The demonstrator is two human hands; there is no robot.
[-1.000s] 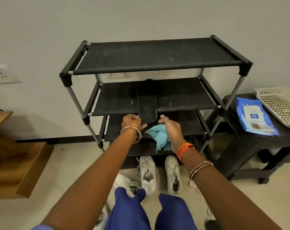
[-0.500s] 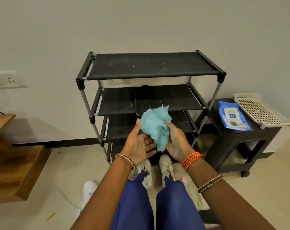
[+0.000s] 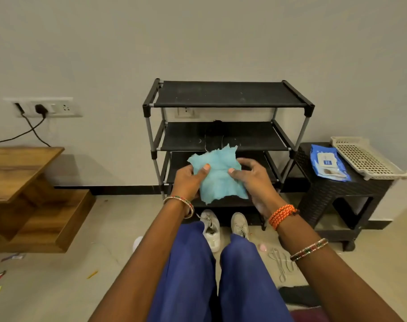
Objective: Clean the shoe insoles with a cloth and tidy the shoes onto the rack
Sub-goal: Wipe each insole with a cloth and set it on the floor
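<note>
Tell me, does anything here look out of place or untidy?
Yes. The white shoes stand on the floor, not on the rack, and loose laces and small scraps lie around them.

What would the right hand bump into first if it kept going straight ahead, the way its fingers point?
Probably the shoe rack: the right hand, pinching the blue cloth, points forward and slightly left toward its lower shelves. Depth is hard to judge from this one view.

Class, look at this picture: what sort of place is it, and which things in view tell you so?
Probably a room in a home, by a wall: a black shoe rack, white shoes on the tiled floor, and a wall socket with a plug in it.
</note>
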